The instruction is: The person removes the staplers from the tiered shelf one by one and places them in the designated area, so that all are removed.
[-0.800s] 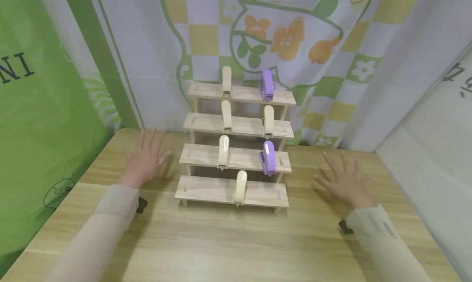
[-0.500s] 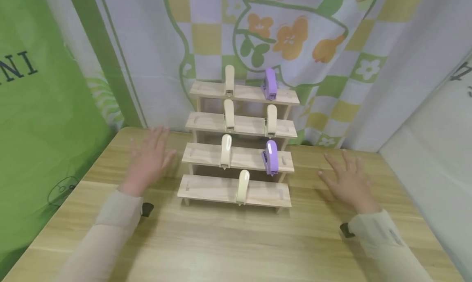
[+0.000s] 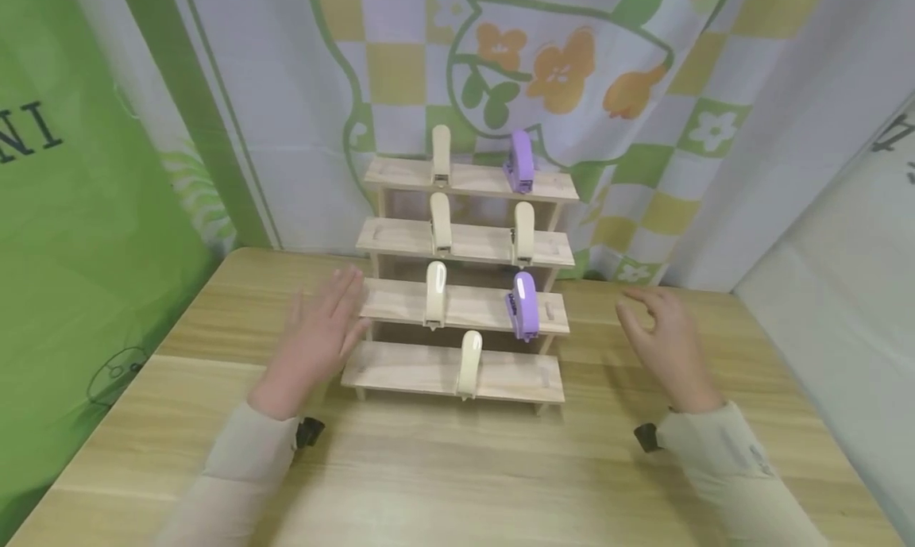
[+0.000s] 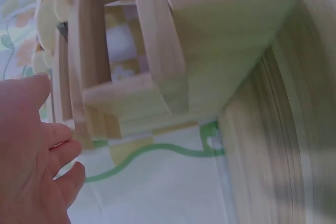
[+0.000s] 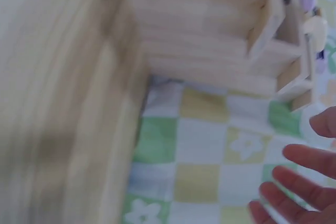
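Observation:
A stepped wooden stand (image 3: 407,366) with several shelves bears several staplers, cream and purple. A cream stapler (image 3: 469,364) stands on the lowest shelf. On the shelf above it are another cream stapler (image 3: 435,294) and a purple stapler (image 3: 525,306). Higher up are more cream ones and a second purple stapler (image 3: 522,163) at the top right. My left hand (image 3: 314,340) is beside the stand's left end, fingers extended and overlapping the shelf end in the head view. My right hand (image 3: 665,344) hovers right of the stand, fingers loosely bent, holding nothing.
The stand is on a wood-grain table (image 3: 443,475). Behind it hangs a patterned curtain (image 3: 400,78); a green cloth (image 3: 64,237) hangs at the left and a white one (image 3: 843,213) at the right. A thin dark cable (image 3: 114,372) shows by the left edge.
My left hand has moved right, up to the stand's left end. The right hand's spread fingers have drawn together and bent. The staplers stay where they were.

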`<state>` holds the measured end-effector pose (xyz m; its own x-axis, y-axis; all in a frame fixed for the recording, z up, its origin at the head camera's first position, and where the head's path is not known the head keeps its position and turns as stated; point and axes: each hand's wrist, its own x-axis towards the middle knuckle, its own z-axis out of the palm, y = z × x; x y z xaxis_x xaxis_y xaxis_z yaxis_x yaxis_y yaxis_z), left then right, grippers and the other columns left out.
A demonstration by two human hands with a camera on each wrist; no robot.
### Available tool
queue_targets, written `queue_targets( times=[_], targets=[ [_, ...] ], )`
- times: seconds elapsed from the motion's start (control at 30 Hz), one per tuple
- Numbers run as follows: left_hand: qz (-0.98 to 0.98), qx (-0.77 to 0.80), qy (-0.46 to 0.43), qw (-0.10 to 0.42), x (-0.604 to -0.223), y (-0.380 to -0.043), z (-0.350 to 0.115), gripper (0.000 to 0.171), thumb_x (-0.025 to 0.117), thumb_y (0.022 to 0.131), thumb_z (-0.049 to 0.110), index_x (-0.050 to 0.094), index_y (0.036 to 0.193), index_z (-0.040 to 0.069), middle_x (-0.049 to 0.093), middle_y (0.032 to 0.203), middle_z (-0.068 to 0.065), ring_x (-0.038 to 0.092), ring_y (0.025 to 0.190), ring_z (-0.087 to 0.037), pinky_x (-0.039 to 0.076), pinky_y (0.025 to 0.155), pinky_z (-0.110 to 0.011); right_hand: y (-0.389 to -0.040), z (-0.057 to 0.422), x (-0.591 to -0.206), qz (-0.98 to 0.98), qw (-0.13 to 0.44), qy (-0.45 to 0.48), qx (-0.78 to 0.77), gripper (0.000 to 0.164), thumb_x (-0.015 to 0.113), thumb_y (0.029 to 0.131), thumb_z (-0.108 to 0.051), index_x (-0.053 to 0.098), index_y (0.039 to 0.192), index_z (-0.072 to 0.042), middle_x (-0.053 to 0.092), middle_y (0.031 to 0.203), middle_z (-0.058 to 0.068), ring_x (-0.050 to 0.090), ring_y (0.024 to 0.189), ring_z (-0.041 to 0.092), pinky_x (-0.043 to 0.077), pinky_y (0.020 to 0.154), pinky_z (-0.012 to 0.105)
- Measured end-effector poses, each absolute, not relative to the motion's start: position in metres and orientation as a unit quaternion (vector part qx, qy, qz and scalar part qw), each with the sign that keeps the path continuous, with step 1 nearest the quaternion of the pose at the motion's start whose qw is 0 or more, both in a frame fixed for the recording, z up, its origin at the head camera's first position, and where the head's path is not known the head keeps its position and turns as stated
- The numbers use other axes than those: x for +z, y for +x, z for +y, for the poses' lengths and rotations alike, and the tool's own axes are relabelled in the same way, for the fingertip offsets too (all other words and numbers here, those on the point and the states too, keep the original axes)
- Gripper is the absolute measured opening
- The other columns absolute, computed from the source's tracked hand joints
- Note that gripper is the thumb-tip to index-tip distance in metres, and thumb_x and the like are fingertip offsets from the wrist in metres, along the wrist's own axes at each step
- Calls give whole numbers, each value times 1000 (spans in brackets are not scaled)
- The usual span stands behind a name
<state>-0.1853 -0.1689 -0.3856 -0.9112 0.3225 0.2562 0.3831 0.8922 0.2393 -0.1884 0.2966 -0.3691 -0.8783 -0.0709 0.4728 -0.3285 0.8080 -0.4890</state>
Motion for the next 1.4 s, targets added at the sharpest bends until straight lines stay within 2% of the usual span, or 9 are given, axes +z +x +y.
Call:
queue_targets(
  times=[0.1,0.17,0.23,0.33,0.5,0.57,0.83,1.1,1.4],
  targets=[
    [-965,-153,-186,101,-386,-180,-164,67,37,109,43,17,162,7,14,169,-13,11,155,-35,-1,120,-69,-190,285,-363,-895,292,132,311,27,65,99,-11,68,118,8,67,117,25,61,107,38,55,94,34],
    [-965,-153,-187,100,-388,-179,-162,67,36,110,43,17,162,7,13,169,-12,11,155,-35,0,121,-68,-193,277,-357,-879,318,145,325,23,67,97,-7,69,114,8,70,112,22,64,101,34,52,90,16],
    [-965,-154,-188,100,-389,-178,-162,66,36,110,42,18,162,7,14,169,-13,13,155,-35,1,122,-67,-195,270,-351,-869,327,149,340,22,68,97,-7,70,114,7,71,110,19,65,99,30,47,88,4],
    [-964,-154,-189,101,-391,-178,-162,64,37,110,39,20,161,5,16,168,-15,16,154,-37,3,122,-67,-199,259,-340,-864,315,135,368,25,67,98,-11,70,117,5,71,113,16,64,101,23,49,88,7],
    [-964,-158,-188,98,-394,-178,-163,64,37,110,38,20,161,4,17,168,-17,17,153,-38,6,122,-67,-207,246,-322,-858,296,114,405,29,64,100,-19,70,121,0,71,116,11,61,101,3,53,90,12],
    [-965,-156,-187,95,-396,-179,-162,64,37,110,38,18,161,4,16,168,-17,17,153,-38,7,122,-67,-211,242,-316,-855,286,112,419,30,64,100,-22,70,121,-2,70,118,9,61,102,0,54,90,14],
    [-965,-154,-188,96,-398,-181,-160,64,38,110,36,17,161,2,16,168,-17,17,153,-38,8,122,-67,-230,225,-295,-835,219,87,497,34,67,99,-26,68,123,-2,69,124,11,64,107,8,54,101,29],
    [-964,-141,-192,115,-401,-181,-161,64,40,110,35,19,161,2,17,167,-16,18,153,-36,9,122,-66,-248,209,-272,-810,155,59,562,39,70,96,-28,66,128,-5,69,124,10,65,106,14,52,99,29],
    [-958,-146,-205,135,-403,-182,-162,61,39,110,33,22,160,2,19,167,-16,21,153,-34,13,122,-65,-268,198,-251,-823,128,48,552,44,72,96,-25,62,134,-6,64,132,10,60,118,17,50,105,32]
  ],
)
